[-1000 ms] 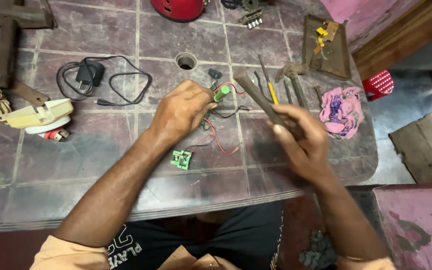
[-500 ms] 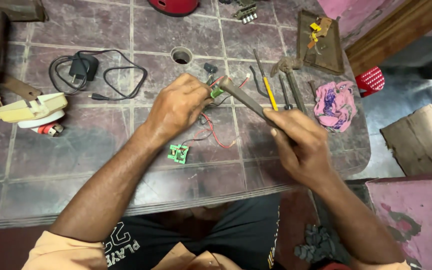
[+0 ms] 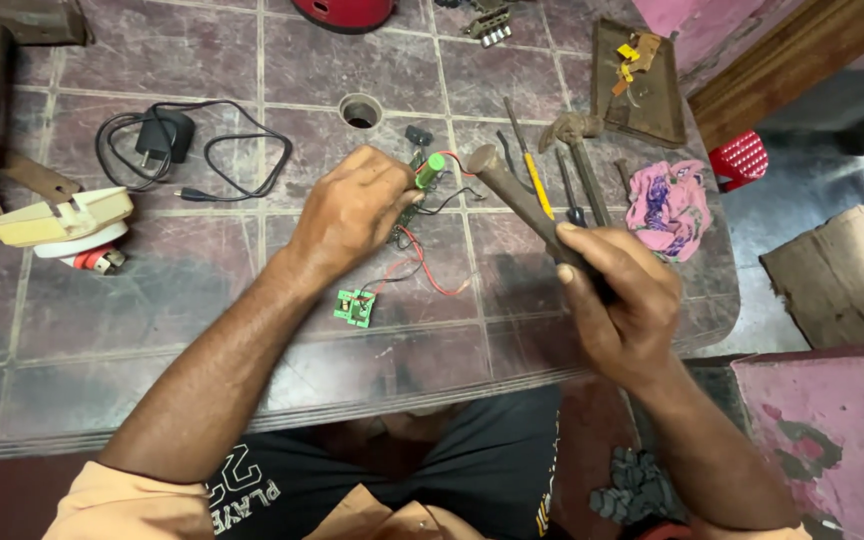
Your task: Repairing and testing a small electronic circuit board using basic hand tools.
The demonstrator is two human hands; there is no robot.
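the tool's head has drawn closer to the green cell since a moment ago. left hand (image 3: 352, 212) pinches that small green cell (image 3: 429, 171) – red and black wires trailing – near the table (image 3: 202, 300) middle; right hand (image 3: 624, 300) is fisted on the hammer-like tool (image 3: 512, 195). next move calls for a light, aimed touch – the cell looks small.

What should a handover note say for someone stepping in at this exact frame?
Left hand: pinching a green cylindrical part with red and black wires over the tiled table.
Right hand: gripping a dark metal tool, its rounded end close to the green part.
Small green circuit board lies on the table, wired.
Done or left: cannot tell from this view.
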